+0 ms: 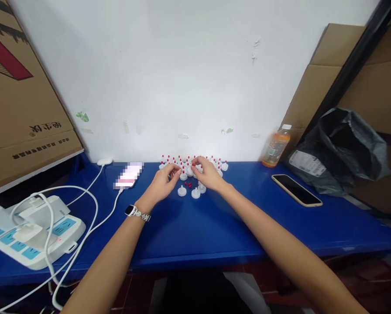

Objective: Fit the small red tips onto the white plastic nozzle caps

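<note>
My left hand (167, 180), with a watch on the wrist, is closed, thumb and fingertips drawn together at the edge of a group of white nozzle caps. What it pinches, if anything, is too small to make out. A white nozzle cap with a red tip (183, 175) stands right beside its fingertips. My right hand (207, 172) pinches a small red tip (193, 165) over the white caps. Several loose red tips (190, 186) lie in front of the hands. Nearer to me are white nozzle caps without red tips (196, 193). Behind, red-tipped caps (162, 165) stand along the wall.
On the left of the blue table (195, 231) are a power strip (64, 244) with white cables and a charging phone (129, 175). On the right are an orange drink bottle (276, 146), another phone (296, 190) and a grey plastic bag (342, 148). Cardboard (28, 104) stands at the left.
</note>
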`<state>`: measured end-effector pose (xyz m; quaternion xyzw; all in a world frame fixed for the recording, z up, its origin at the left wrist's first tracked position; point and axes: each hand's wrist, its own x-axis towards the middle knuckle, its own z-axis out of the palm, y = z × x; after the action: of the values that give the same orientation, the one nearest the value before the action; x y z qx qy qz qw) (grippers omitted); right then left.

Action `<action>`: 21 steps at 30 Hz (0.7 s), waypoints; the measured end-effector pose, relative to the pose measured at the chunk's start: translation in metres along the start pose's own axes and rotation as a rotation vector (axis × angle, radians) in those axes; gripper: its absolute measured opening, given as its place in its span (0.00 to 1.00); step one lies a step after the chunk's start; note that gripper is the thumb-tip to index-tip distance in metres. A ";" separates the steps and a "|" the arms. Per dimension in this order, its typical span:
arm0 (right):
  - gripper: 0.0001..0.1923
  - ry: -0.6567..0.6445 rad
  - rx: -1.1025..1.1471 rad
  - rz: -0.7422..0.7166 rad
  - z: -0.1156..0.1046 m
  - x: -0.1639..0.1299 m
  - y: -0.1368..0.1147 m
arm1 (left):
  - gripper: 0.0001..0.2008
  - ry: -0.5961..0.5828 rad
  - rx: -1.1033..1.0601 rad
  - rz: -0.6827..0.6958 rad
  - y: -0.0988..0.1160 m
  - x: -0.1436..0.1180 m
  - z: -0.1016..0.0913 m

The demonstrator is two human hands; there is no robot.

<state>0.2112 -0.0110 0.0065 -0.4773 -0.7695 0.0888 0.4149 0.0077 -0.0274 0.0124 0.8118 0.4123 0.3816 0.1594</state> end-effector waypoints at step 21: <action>0.02 0.130 -0.011 -0.031 -0.018 -0.018 -0.009 | 0.22 0.173 0.029 -0.080 0.011 0.018 0.020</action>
<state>0.2214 -0.0352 0.0128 -0.4723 -0.7489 0.0469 0.4625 0.0352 -0.0194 0.0146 0.7611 0.4620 0.4374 0.1264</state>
